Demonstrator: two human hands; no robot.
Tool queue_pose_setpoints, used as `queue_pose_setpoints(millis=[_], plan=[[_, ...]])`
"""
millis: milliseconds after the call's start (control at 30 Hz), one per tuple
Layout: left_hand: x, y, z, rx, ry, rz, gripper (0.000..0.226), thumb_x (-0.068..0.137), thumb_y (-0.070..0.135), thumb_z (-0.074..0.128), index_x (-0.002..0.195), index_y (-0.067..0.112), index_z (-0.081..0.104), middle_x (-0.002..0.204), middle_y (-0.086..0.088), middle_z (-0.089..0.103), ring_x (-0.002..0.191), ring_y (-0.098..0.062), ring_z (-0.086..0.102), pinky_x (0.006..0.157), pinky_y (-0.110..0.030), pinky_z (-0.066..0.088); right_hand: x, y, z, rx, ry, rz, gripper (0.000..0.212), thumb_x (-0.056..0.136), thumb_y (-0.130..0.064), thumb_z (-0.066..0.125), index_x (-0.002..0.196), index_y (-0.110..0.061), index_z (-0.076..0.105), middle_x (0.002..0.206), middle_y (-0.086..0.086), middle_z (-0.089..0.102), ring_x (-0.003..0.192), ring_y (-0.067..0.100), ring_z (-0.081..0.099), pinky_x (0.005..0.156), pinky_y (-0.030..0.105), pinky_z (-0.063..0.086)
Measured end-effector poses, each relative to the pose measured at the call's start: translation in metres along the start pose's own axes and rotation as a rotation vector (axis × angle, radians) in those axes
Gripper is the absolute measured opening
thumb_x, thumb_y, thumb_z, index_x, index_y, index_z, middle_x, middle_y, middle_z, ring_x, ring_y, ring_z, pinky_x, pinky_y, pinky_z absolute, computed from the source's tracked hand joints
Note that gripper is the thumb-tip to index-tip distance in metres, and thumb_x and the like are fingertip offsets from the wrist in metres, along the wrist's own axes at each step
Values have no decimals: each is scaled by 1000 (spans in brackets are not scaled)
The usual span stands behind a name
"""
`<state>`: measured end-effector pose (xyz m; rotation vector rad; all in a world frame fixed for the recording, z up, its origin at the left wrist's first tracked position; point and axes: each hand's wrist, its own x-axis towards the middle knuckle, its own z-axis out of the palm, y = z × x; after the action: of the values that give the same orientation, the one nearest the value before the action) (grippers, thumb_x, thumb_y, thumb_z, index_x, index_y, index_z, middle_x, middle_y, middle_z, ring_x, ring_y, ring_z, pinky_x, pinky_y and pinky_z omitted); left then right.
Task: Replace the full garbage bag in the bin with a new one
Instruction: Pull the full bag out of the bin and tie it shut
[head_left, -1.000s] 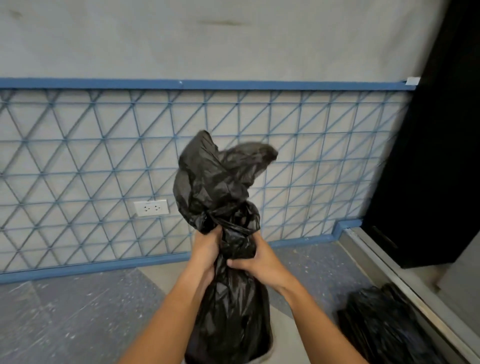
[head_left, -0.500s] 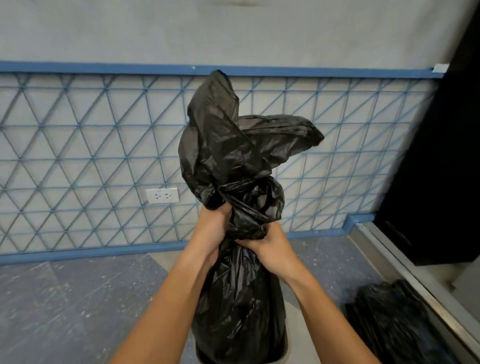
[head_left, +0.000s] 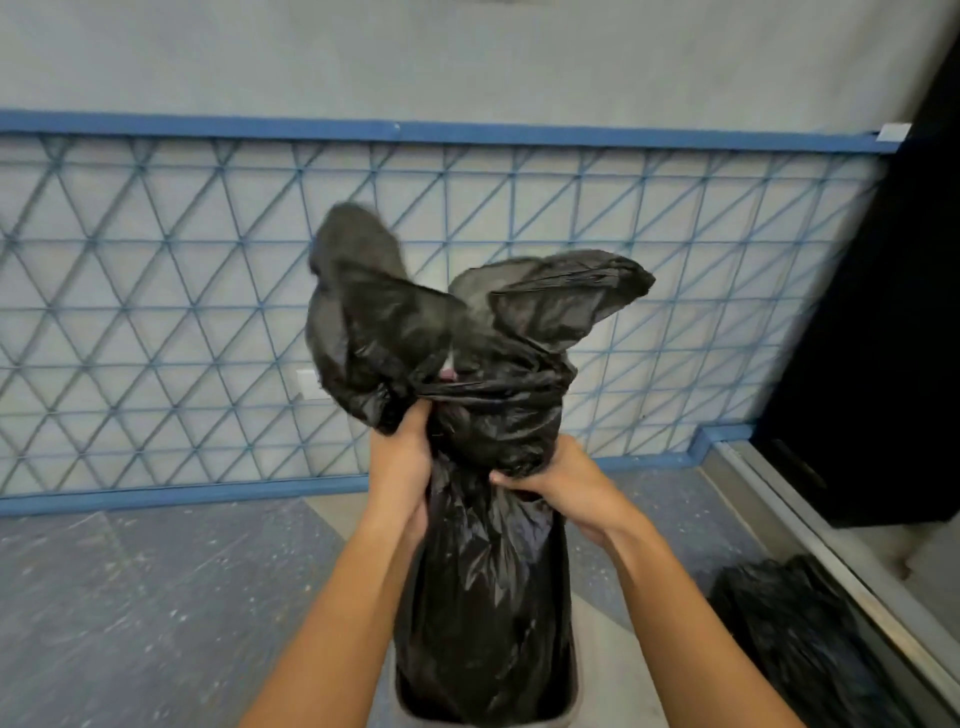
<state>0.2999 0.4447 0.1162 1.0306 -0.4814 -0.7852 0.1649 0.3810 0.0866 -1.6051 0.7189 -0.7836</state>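
Note:
A full black garbage bag (head_left: 483, 597) stands upright in front of me, its bottom inside a grey bin (head_left: 573, 699) of which only the rim shows at the lower edge. The bag's neck is knotted, with two loose flaps spreading above the knot. My left hand (head_left: 402, 462) grips the neck on the left just under the knot. My right hand (head_left: 563, 483) grips the neck on the right a little lower. Both forearms reach up from the bottom of the view.
Another black bag (head_left: 800, 644) lies on the floor at the lower right, beside a metal door track (head_left: 831, 561). A dark door or cabinet (head_left: 872, 364) fills the right side. A wall with blue lattice (head_left: 156, 322) and a white socket (head_left: 307, 383) runs behind.
The knotted top rose between the first two frames, then dropped slightly. The two flaps have spread apart and the left one is blurred. Both hands keep their grip on the neck.

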Motion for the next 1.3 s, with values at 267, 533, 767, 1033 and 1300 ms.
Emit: queue_pose_setpoints(millis=[267,533,767,1033,1300], plan=[[4,-13,-15,-176,173,-83,37,94,16,52,130,13,52,123,-2,61,111,-21,58,100,-37,45,-23,38,-19,884,109,110,50,48,-14,88,96,-14,74,93,8,75,84,21,72,74,33,60],[-10,-35,-7,-329,24,-334,28,93,27,47,105,10,65,114,-12,68,89,-23,67,87,-36,51,-6,18,12,866,109,45,78,11,-23,94,84,-6,73,81,10,76,72,23,72,59,29,58],[4,-48,-41,-537,72,-351,32,89,50,49,73,26,61,83,1,62,76,-17,60,81,-32,49,-25,35,2,1282,164,-36,61,40,-37,91,92,-8,77,101,13,74,90,28,71,67,41,59],[21,-49,-51,-680,-129,-203,32,83,24,50,52,18,55,38,8,35,27,-5,30,31,-15,30,-21,42,0,1180,334,122,44,92,-24,49,48,-17,54,45,-2,51,40,10,52,41,19,44],[14,-40,-40,-751,-139,-232,17,57,20,67,61,20,50,40,6,35,31,-6,31,32,-17,29,-57,90,-3,369,-151,315,72,30,-31,95,96,-14,71,92,-5,76,90,6,69,84,23,54]])
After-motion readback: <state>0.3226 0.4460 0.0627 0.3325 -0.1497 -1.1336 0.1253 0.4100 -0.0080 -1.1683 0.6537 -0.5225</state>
